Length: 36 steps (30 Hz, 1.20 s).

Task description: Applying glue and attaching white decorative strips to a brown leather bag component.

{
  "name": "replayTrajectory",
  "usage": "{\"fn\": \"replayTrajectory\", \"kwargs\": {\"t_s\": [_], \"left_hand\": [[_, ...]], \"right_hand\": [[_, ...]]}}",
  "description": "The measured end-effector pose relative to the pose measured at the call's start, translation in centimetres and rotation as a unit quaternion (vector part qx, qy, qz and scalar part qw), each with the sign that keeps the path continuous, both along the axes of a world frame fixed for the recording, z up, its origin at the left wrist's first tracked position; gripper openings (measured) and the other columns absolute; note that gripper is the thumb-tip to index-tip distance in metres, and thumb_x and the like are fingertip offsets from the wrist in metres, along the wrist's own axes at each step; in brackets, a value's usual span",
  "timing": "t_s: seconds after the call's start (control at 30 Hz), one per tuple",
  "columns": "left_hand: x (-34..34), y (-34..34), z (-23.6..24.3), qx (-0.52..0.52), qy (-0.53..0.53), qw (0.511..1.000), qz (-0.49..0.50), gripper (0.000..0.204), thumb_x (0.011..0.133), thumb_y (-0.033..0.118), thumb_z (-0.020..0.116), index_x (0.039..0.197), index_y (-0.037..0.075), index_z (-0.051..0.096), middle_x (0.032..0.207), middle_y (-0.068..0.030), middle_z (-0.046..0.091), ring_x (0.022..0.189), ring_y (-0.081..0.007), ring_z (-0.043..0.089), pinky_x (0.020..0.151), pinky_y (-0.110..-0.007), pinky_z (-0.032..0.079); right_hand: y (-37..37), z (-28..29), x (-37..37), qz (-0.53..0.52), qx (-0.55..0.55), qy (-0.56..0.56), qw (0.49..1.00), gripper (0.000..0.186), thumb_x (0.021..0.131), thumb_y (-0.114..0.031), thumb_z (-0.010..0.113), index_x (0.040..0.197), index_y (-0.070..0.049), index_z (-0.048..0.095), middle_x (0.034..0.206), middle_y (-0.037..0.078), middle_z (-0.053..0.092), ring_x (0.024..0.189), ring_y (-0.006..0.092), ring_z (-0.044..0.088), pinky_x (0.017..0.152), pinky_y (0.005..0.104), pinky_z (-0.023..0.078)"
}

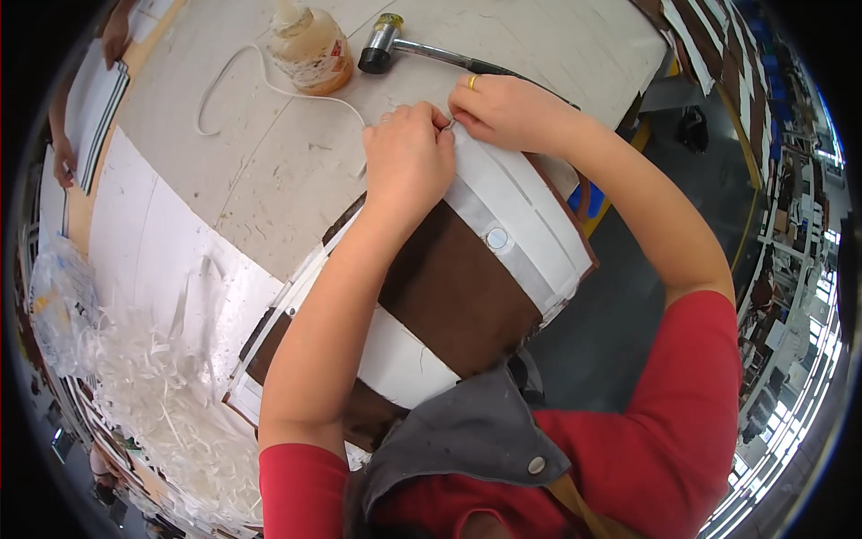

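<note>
A brown and white bag piece, with a round metal disc on its white band, lies across the table edge against my body. My left hand is closed at its top edge, where a thin white cord runs in from the table. My right hand meets it there, fingertips pinched on the same edge; exactly what they grip is too small to make out. Just beyond my hands stand a glue bottle and a hammer lying on its side.
The pale tabletop holds a pile of white scraps and a plastic bag at left. Another person's hands are at a board on the far left. Right of the table are grey floor and cluttered racks.
</note>
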State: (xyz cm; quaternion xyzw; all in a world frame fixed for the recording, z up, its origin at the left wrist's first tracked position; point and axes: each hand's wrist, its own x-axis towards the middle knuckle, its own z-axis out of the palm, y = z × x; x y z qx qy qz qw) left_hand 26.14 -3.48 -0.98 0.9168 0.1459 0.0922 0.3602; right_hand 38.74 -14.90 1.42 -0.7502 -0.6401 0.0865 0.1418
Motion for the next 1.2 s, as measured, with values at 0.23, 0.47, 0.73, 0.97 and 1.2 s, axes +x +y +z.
{"fn": "replayTrajectory", "kwargs": {"t_s": [0.23,0.47,0.73,0.97,1.2], "left_hand": [[0.5,-0.6,0.0,0.035,-0.010,0.999,0.020,0.011,0.076,0.016,0.058,0.078,0.006,0.058,0.076,-0.0092,0.059,0.078,-0.0277,0.056,0.071,-0.039,0.037],[-0.6,-0.9,-0.3,0.070,-0.073,0.995,0.023,0.018,0.075,0.013,0.060,0.089,0.003,0.052,0.083,-0.0107,0.057,0.083,-0.0287,0.054,0.072,-0.040,0.037],[-0.7,-1.3,0.2,0.007,-0.040,0.998,0.051,0.025,0.073,0.009,0.061,0.094,0.002,0.048,0.083,-0.0100,0.058,0.083,-0.0287,0.053,0.075,-0.040,0.035],[-0.6,-0.9,0.4,-0.019,-0.015,0.999,0.049,0.022,0.072,0.007,0.061,0.091,0.002,0.049,0.081,-0.0089,0.059,0.082,-0.0284,0.054,0.075,-0.040,0.034],[-0.6,-0.5,0.3,-0.024,-0.038,0.998,0.033,0.016,0.072,0.008,0.061,0.088,0.006,0.056,0.081,-0.0075,0.059,0.081,-0.0272,0.054,0.073,-0.039,0.035]], "right_hand": [[-3.0,0.8,-2.5,-0.110,0.124,0.101,0.981,0.011,0.081,-0.011,0.056,0.089,-0.004,0.056,0.080,0.011,0.057,0.076,0.0287,0.057,0.066,0.0364,0.047],[-2.2,-0.2,-3.1,-0.084,0.127,0.004,0.988,0.009,0.078,-0.007,0.056,0.086,-0.005,0.055,0.082,0.007,0.054,0.073,0.0242,0.059,0.061,0.0325,0.048],[-0.6,0.5,-1.2,0.038,0.039,-0.078,0.995,0.007,0.076,-0.007,0.054,0.083,-0.005,0.054,0.080,0.005,0.052,0.067,0.0213,0.057,0.056,0.0310,0.047],[1.1,1.0,-1.3,-0.049,-0.062,0.074,0.994,0.012,0.075,-0.013,0.056,0.082,-0.003,0.055,0.078,0.010,0.056,0.071,0.0286,0.059,0.061,0.0373,0.048],[-2.5,1.0,-1.0,-0.135,0.102,0.184,0.968,0.016,0.080,-0.004,0.054,0.096,-0.002,0.057,0.084,0.009,0.058,0.071,0.0201,0.057,0.064,0.0296,0.047]]}}
